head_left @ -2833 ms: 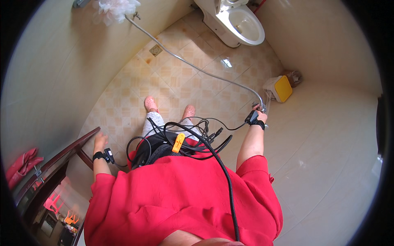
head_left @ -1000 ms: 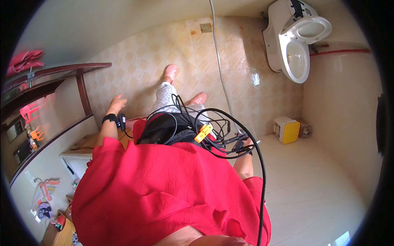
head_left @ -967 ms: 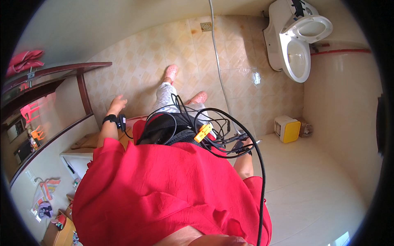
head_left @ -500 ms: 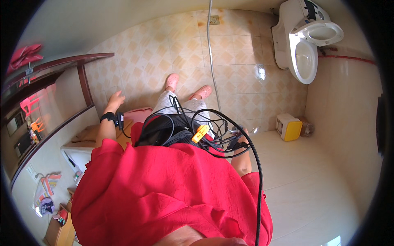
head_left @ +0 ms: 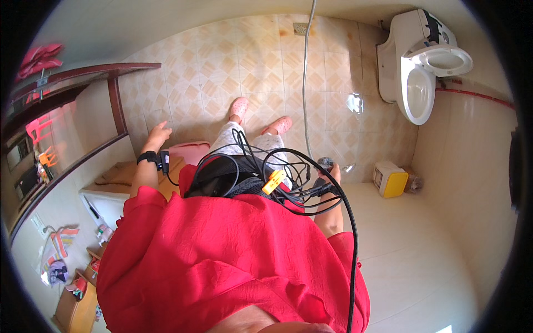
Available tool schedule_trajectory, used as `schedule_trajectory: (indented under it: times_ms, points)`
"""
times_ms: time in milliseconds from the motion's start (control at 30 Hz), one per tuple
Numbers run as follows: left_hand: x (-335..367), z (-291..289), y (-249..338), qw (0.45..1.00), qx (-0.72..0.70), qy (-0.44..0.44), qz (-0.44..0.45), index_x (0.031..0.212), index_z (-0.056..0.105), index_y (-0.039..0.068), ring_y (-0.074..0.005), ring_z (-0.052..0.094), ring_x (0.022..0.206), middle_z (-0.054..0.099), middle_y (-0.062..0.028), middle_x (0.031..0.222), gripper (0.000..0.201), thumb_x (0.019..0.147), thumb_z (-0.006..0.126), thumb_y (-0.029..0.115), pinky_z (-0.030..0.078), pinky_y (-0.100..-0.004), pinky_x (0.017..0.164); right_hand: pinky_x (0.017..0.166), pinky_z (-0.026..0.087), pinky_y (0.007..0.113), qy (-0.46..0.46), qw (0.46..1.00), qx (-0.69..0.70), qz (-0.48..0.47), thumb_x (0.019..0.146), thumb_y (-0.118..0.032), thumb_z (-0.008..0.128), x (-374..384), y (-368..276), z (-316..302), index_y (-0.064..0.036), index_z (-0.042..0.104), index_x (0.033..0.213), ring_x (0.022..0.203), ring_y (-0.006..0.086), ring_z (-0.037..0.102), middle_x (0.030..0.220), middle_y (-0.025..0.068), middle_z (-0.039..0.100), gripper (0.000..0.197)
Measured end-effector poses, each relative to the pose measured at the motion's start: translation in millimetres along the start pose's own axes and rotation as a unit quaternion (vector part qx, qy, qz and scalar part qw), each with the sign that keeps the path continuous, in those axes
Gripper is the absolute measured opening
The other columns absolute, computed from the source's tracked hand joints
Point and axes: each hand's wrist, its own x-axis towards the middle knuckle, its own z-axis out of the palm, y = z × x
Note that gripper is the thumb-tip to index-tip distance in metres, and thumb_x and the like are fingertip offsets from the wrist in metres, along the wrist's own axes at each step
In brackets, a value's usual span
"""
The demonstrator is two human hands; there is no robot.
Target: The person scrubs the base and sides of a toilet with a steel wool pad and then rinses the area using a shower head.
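My left hand (head_left: 160, 136) hangs out to the left over the tiled floor, empty, its fingers loosely apart. A black strap with a small device sits round that wrist. At my right side, my right hand (head_left: 335, 173) is closed round a shower head (head_left: 325, 163), which has a dark round face. Cables and my body hide part of the grip. The long grey hose (head_left: 305, 83) runs from the far wall across the floor down toward that hand. A bright wet patch (head_left: 355, 103) shines on the tiles near the toilet.
A white toilet (head_left: 417, 91) with its lid raised stands at the far right. Against the right wall sits a white and yellow bin (head_left: 394, 183) beside a bag. A floor drain (head_left: 300, 28) lies at the back. Black cables (head_left: 294, 177) loop before my waist; a dark-framed mirror (head_left: 41, 150) is left.
The shower head has come into clearer view in my right hand. The hose and surroundings have shifted slightly to the right in view. My left hand stays nearly where it was.
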Motion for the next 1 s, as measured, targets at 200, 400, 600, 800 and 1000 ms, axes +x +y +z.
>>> schedule_trajectory:
  times_ms: [200,400,600,800,1000]
  points:
    - [-3.5,0.6,-12.5,1.0,-0.004,-0.008,0.004,0.132,0.035,0.003,-0.0177,0.057,0.084,0.058,-0.0118,0.106,0.059,0.08,0.056,0.02,0.044,-0.0292,0.077,0.073,0.046,0.049,-0.15,0.967,-0.18,-0.103,0.083,-0.027,0.046,51.1,1.3,-41.2,-0.0032,0.051,0.096,0.089,0.0278,0.053,0.092,0.0122,0.056,0.028]
    - [-0.4,-1.0,-20.5,1.0,0.016,-0.003,0.011,0.132,0.036,0.002,-0.0183,0.058,0.084,0.06,-0.011,0.1,0.058,0.08,0.056,0.02,0.044,-0.03,0.076,0.073,0.048,0.046,-0.114,0.984,-0.117,0.075,0.084,-0.027,0.046,21.3,-7.5,1.6,-0.0055,0.054,0.093,0.088,0.0241,0.054,0.09,0.0097,0.057,0.025]
    - [2.7,-6.4,-32.0,1.0,-0.02,-0.006,0.019,0.132,0.036,0.002,-0.0205,0.059,0.083,0.061,-0.014,0.101,0.057,0.08,0.056,0.019,0.046,-0.0309,0.075,0.075,0.045,0.046,-0.124,0.975,-0.182,0.022,0.083,-0.028,0.048,3.9,-2.2,29.3,-0.007,0.055,0.095,0.086,0.0251,0.055,0.091,0.0095,0.058,0.025]
    - [-1.5,-5.4,-26.2,1.0,-0.021,-0.003,0.022,0.131,0.037,0.001,-0.0209,0.06,0.083,0.06,-0.0147,0.101,0.057,0.08,0.055,0.019,0.046,-0.0312,0.075,0.076,0.045,0.045,-0.121,0.976,-0.179,0.006,0.084,-0.028,0.046,-27.5,-13.3,56.1,-0.0083,0.053,0.099,0.088,0.0256,0.056,0.095,0.0092,0.058,0.026]
    - [-9.0,-13.1,-28.7,1.0,-0.003,0.01,0.011,0.129,0.039,0.001,-0.0198,0.06,0.084,0.06,-0.015,0.102,0.055,0.08,0.055,0.019,0.046,-0.0307,0.075,0.075,0.045,0.046,-0.158,0.98,-0.118,0.001,0.085,-0.028,0.045,-22.3,-20.4,65.8,-0.008,0.054,0.096,0.087,0.0255,0.056,0.095,0.0094,0.059,0.025]
